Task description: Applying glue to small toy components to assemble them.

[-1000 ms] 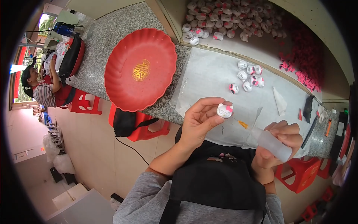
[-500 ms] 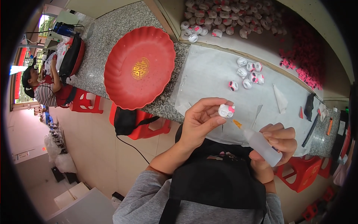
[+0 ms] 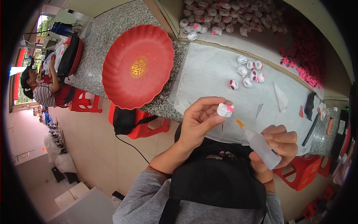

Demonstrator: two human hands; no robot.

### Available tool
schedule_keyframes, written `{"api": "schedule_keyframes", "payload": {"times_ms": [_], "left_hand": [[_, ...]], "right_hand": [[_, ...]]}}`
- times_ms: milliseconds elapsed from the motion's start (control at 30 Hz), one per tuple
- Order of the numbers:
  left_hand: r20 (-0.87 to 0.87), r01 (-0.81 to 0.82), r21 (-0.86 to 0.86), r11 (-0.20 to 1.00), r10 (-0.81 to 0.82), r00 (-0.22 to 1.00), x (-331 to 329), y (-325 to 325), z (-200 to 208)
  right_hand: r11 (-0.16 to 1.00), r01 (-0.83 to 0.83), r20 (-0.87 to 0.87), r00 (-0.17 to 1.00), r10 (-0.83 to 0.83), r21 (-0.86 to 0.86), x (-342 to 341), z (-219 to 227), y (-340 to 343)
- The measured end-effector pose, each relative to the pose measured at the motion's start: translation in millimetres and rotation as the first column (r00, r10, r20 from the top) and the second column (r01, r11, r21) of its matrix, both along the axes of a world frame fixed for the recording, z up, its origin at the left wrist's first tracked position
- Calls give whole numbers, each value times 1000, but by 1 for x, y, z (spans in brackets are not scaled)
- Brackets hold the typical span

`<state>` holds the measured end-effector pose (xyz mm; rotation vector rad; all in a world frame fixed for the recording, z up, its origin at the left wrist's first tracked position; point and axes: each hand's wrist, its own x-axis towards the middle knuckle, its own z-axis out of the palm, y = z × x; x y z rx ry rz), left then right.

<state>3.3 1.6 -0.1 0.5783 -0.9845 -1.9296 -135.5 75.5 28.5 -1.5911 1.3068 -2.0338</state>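
Between the thumb and fingers of my left hand [image 3: 201,118] is a small white figurine head [image 3: 225,110] with a pink bow. My right hand [image 3: 280,143] grips a translucent squeeze bottle [image 3: 264,150], tilted up to the left. Its orange needle tip [image 3: 239,123] points at the lower right side of the head; whether the thin needle touches it I cannot tell. Beyond my hands, several similar white heads [image 3: 242,71] lie on a white sheet [image 3: 209,67], some with pink and black pieces on them.
A large red scalloped tray [image 3: 119,82] stands on the granite counter [image 3: 112,22] to the left. A shelf at the back holds piles of white heads [image 3: 223,15] and small pink pieces [image 3: 305,71]. White scraps [image 3: 280,98] lie at right. Another person [image 3: 43,87] sits far left.
The bottle has shifted slightly right and down, its orange tip a little farther from the head. My left hand still holds the head, tilted a little differently.
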Motion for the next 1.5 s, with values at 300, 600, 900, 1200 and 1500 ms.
{"api": "schedule_keyframes", "payload": {"times_ms": [300, 600, 900, 1200, 1500], "left_hand": [[13, 19, -1, 1000, -19, 1000, 0, 0, 0], [17, 24, 6, 1000, -24, 1000, -1, 2, 1], [13, 23, 20, 1000, -24, 1000, -1, 2, 2], [105, -2, -211, 978, 25, 994, 0, 0, -2], [247, 15, -417, 909, 98, 964, -1, -1, -1]], "right_hand": [[1000, -4, 1, 1000, 5, -19, 2, 0, 0], [997, -71, 16, 997, 71, -1, -1, -3, 3], [998, -66, 42, 997, 65, 14, 1, 0, 3], [998, -58, -2, 998, 58, 13, 2, -1, 0], [989, -126, -87, 987, 133, 79, -6, 6, 1]]}}
